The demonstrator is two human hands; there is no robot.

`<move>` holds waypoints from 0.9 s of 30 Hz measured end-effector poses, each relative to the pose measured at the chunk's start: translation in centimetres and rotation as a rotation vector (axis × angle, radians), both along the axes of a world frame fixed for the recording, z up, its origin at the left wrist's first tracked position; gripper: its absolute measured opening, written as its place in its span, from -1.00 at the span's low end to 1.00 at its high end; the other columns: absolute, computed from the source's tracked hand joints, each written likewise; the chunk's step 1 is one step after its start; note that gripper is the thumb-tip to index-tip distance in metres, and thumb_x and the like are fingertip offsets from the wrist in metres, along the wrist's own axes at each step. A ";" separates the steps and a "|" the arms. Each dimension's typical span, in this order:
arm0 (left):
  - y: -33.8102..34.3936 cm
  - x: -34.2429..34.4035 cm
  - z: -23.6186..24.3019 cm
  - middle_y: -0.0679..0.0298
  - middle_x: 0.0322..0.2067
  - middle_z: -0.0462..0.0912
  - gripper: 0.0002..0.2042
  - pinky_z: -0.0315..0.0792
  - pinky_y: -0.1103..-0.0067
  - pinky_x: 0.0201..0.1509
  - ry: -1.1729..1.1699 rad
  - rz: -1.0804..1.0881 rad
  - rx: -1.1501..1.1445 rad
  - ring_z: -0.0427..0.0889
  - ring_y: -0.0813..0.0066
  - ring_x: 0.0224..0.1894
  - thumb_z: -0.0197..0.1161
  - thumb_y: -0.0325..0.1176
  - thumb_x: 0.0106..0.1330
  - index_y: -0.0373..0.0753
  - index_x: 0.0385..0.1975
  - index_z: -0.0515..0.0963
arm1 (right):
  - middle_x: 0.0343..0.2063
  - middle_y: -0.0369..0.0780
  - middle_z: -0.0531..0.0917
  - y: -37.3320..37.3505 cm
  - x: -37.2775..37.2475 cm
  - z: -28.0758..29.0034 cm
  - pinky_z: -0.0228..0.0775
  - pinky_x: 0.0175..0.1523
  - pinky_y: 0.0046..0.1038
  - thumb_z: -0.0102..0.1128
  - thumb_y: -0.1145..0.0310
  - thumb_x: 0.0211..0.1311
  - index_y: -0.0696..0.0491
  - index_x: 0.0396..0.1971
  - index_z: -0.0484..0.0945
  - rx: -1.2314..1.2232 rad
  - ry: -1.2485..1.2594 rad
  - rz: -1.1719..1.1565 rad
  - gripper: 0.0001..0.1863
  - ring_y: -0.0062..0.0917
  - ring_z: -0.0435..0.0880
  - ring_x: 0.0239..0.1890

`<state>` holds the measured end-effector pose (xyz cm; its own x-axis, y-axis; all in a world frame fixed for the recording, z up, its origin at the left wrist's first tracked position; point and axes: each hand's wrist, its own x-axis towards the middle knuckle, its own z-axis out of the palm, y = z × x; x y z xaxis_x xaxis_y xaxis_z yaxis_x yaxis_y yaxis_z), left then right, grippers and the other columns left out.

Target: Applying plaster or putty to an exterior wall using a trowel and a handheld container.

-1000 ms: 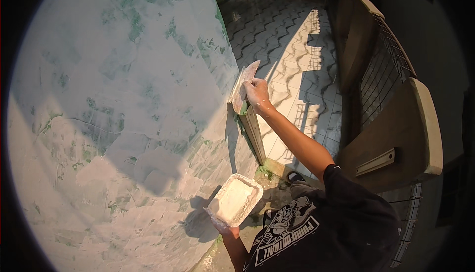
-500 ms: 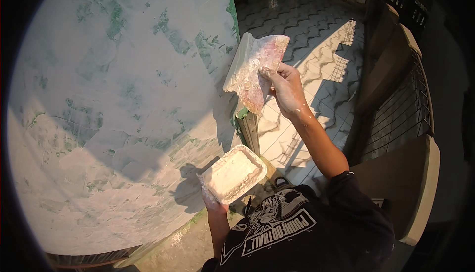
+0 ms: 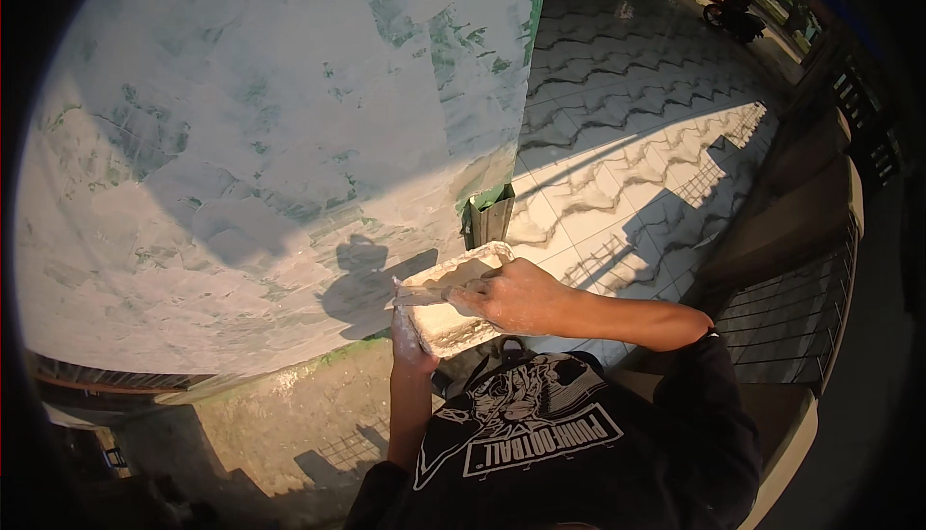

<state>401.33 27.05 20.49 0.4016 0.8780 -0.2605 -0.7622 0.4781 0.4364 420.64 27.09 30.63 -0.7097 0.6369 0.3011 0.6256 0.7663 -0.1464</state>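
Left hand (image 3: 410, 345): clamped on the left edge of 1 tray (image 3: 468, 341).
Right hand (image 3: 516, 298): pinched on 1 scraper (image 3: 422, 296), over the tray.
Tray: between the 2 hands, white paste (image 3: 444, 323) inside.
Scraper: left of right hand, edge-on; paste contact unclear.
Wall (image 3: 289, 96): left of both hands, patchy white over green.

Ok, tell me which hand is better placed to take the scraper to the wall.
Probably the right hand: it grips the scraper over the tray, while the left hand holds the tray.
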 end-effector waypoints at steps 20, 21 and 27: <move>1.0 -3.0 -0.3 0.06 -0.07 0.47 -0.42 0.43 0.31 0.02 0.037 0.021 -0.125 0.50 0.18 -0.06 -0.15 0.12 0.32 -0.33 0.03 0.33 | -0.52 -0.04 0.57 1.5 -2.3 -2.3 0.44 -0.36 -0.30 0.09 0.52 -0.13 0.19 -0.25 0.45 -0.371 -0.103 0.135 -0.68 -0.22 0.60 -0.45; 1.2 -3.1 -0.5 0.05 -0.06 0.47 -0.41 0.42 0.30 0.03 0.027 0.007 -0.110 0.50 0.18 -0.06 -0.14 0.13 0.31 -0.33 0.03 0.33 | -0.53 -0.04 0.56 1.7 -2.2 -2.3 0.43 -0.35 -0.27 0.09 0.52 -0.12 0.18 -0.27 0.44 -0.365 -0.052 0.141 -0.70 -0.20 0.59 -0.45; 2.0 -4.4 -0.8 0.03 -0.03 0.46 -0.41 0.41 0.26 0.05 -0.096 -0.126 -0.121 0.49 0.14 -0.03 -0.12 0.12 0.31 -0.34 0.03 0.33 | -0.59 0.05 0.53 3.5 -2.9 -0.8 0.34 -0.28 -0.12 0.05 0.57 -0.17 0.18 -0.23 0.46 -0.572 0.116 0.096 -0.64 -0.04 0.54 -0.43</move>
<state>396.96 29.07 19.74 0.5342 0.7838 -0.3167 -0.7284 0.6169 0.2980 417.78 30.55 29.82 -0.7551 0.6555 0.0075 0.5127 0.5977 -0.6163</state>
